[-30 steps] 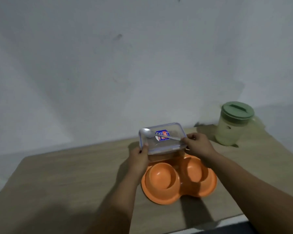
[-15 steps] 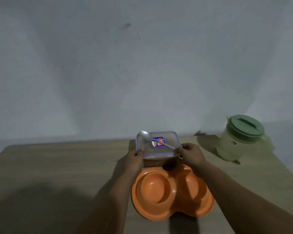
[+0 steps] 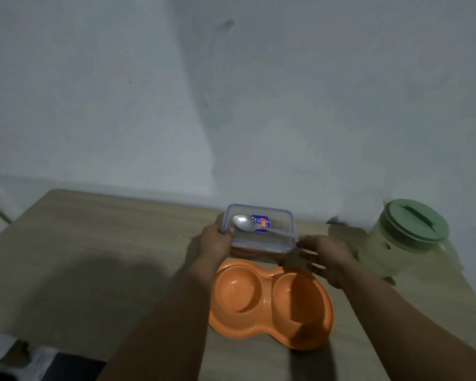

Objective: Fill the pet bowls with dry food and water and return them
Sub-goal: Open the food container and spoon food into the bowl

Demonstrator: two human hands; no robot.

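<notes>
An orange double pet bowl (image 3: 270, 303) lies on the wooden table (image 3: 99, 243), both wells empty. Just behind it stands a clear lidded food container (image 3: 278, 229) with a blue label and brown contents. A metal spoon (image 3: 245, 223) rests across its lid. My left hand (image 3: 215, 240) grips the container's left edge. My right hand (image 3: 323, 257) hovers at the container's right corner, fingers spread, next to the spoon's handle tip. A pale pitcher with a green lid (image 3: 404, 237) stands at the right.
A grey wall (image 3: 231, 92) rises directly behind the table. The table's near edge runs along the bottom left, with dark floor items (image 3: 44, 364) below it. The pitcher sits close to my right forearm.
The container has come down onto the table behind the bowl. My right hand has let go of its right edge and opened. The camera has tilted down and moved closer.
</notes>
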